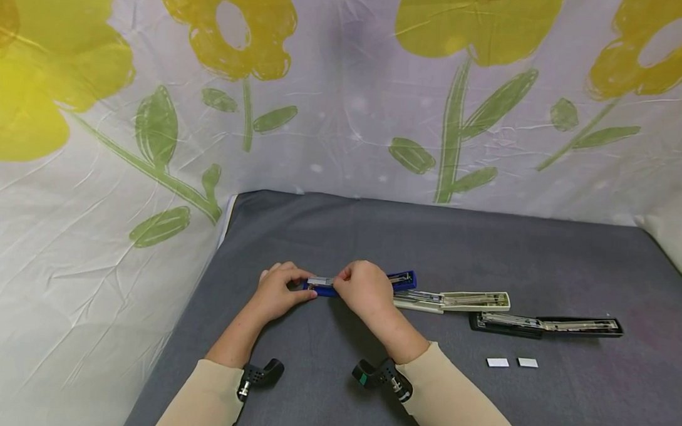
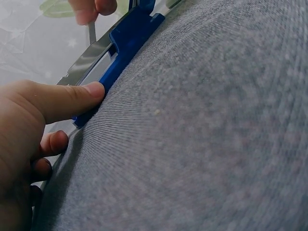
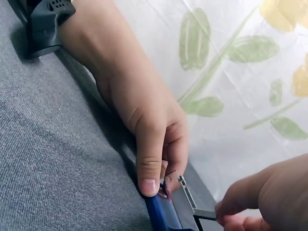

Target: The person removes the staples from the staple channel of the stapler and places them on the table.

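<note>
A blue stapler [image 1: 327, 291] lies opened out on the grey cloth, its metal staple channel [image 2: 89, 60] exposed. My left hand [image 1: 279, 292] grips one end of the stapler's base, thumb along the near side and fingers at the far side. Over the stapler's middle, my right hand [image 1: 366, 289] pinches a thin grey piece [image 3: 206, 212] between thumb and finger. That piece reaches down to the channel; its exact kind cannot be made out. My right hand hides part of the stapler in the head view.
A cream stapler [image 1: 476, 300] and a black stapler [image 1: 579, 326] lie opened to the right. The cream one is close beside the blue one. Two small white blocks [image 1: 497, 362] lie nearer on the grey cloth [image 1: 430, 241]. A flowered curtain [image 1: 344, 113] hangs behind.
</note>
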### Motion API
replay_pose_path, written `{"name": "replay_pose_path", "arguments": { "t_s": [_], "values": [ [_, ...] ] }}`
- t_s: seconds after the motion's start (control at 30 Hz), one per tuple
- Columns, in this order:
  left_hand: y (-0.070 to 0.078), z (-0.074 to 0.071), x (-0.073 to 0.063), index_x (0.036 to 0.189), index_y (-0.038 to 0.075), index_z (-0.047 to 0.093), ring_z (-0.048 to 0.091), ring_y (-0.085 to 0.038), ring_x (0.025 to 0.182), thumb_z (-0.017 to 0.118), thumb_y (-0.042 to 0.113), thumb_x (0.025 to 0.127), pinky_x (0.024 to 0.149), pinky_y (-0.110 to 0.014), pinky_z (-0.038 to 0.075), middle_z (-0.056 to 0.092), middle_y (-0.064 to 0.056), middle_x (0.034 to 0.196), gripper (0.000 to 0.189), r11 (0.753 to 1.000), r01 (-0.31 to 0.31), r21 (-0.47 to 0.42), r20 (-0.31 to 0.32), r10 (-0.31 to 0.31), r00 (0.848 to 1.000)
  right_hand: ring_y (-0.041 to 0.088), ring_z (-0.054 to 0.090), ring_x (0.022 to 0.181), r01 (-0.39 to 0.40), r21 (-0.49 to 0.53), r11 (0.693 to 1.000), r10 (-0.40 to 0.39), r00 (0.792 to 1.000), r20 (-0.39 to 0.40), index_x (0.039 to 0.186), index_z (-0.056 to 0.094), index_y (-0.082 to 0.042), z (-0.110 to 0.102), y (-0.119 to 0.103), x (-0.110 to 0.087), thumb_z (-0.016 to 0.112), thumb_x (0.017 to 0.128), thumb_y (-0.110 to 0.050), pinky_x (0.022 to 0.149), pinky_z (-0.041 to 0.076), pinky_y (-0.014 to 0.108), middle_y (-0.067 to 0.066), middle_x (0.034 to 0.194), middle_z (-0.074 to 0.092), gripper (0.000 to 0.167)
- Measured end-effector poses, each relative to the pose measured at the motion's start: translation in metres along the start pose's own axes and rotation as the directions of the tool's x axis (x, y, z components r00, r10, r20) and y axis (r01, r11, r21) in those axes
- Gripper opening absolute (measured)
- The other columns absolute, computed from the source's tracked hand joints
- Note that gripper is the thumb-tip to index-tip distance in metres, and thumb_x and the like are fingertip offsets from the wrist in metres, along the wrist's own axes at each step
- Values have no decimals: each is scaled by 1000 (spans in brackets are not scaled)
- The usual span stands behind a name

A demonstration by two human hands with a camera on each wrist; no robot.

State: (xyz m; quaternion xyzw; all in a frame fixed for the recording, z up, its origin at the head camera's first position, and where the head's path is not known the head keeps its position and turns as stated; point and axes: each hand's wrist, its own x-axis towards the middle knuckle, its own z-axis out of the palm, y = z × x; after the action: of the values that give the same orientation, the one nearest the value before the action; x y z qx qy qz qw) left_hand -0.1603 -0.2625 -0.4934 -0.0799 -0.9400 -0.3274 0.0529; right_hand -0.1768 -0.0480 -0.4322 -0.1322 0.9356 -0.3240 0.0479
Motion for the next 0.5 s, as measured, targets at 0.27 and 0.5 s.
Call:
{"name": "replay_pose_path", "arguments": {
  "t_s": [0.27,0.5],
  "values": [
    [1,-3,0,107,18,82,45,-15,77,90,29,80,73,-39,26,53,7,79,30,1000,1,1,-4,-1,1000,12,52,49,11,47,999,-9,999,-36,69,72,-17,3,-1,2,73,92,-26,48,41,30,-6,59,58,25],
    [2,1,0,107,19,82,44,-15,77,90,29,81,74,-39,26,53,8,80,29,1000,17,5,5,-17,1000,13,53,49,-18,101,995,23,998,-52,66,71,-16,9,2,1,75,88,-22,49,41,30,-5,59,60,24]
  ]
}}
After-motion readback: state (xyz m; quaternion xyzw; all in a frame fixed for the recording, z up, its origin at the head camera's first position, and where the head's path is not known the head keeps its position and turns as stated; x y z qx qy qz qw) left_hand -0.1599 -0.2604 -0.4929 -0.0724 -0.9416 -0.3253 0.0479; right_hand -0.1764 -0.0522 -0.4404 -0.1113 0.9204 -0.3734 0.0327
